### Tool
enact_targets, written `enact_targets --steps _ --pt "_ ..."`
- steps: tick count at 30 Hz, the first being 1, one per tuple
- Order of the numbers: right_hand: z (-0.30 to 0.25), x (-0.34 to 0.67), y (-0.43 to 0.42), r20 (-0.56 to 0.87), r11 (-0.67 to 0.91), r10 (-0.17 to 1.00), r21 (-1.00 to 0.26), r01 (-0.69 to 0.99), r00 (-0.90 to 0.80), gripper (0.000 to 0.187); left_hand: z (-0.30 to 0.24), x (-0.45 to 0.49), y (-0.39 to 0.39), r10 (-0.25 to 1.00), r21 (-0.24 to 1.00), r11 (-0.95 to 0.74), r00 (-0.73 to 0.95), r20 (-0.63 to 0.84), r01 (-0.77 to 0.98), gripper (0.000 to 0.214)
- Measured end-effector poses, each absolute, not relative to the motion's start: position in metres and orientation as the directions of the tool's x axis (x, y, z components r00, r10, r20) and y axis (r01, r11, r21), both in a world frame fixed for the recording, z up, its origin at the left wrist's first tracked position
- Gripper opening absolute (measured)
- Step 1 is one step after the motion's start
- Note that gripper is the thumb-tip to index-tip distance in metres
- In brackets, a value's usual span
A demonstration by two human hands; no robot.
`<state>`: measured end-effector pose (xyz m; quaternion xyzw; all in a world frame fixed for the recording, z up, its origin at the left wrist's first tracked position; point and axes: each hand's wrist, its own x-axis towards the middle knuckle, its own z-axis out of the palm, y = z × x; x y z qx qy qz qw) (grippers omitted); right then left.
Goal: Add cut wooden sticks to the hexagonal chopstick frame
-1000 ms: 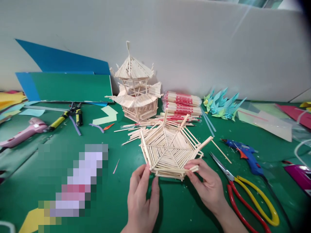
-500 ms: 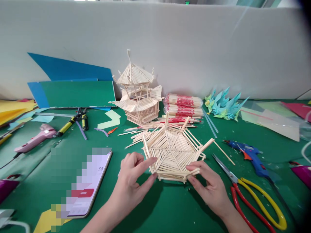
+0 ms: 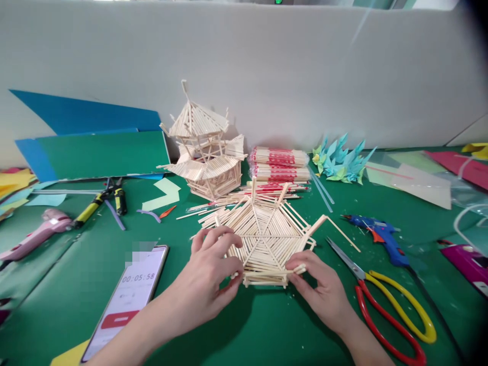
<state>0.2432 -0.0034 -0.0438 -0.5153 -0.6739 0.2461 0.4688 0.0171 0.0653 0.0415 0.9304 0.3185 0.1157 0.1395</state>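
Note:
A polygonal frame of pale wooden sticks (image 3: 267, 236) faces me, with a web-like floor and short posts rising from its corners. My left hand (image 3: 211, 269) is closed round its near left corner, fingers curled over the edge. At the near right corner my right hand (image 3: 320, 290) pinches the frame between thumb and fingers, beside a short protruding stick end. Behind it stands a tiered stick pagoda (image 3: 208, 168). Loose sticks (image 3: 213, 216) lie between the two, partly hidden by the frame.
Packs of sticks (image 3: 280, 163) and a blue-green paper plant (image 3: 345, 160) stand near the wall. Scissors (image 3: 360, 274) and a blue glue gun (image 3: 381, 234) lie right. Left are a phone (image 3: 125, 295), pliers (image 3: 120, 198), a pink glue gun (image 3: 41, 231) and a green board (image 3: 99, 155).
My left fingers have moved up and curled over the frame's left corner. My right hand keeps its pinch. The whole view has shifted slightly.

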Motion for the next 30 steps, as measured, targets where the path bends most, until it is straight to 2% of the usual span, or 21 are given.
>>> enact_targets --steps 7,30 --pt "-0.0438 0.2427 -0.0036 0.368 0.338 0.930 -0.829 0.446 -0.022 0.008 0.0417 0.0182 0.0683 0.585 0.319 -0.787 0.804 0.110 0.528 0.022" --pt "-0.0443 0.2412 -0.0024 0.369 0.347 0.929 -0.837 0.422 -0.031 0.009 0.0355 0.0172 0.0687 0.583 0.358 -0.769 0.811 0.054 0.529 0.021"
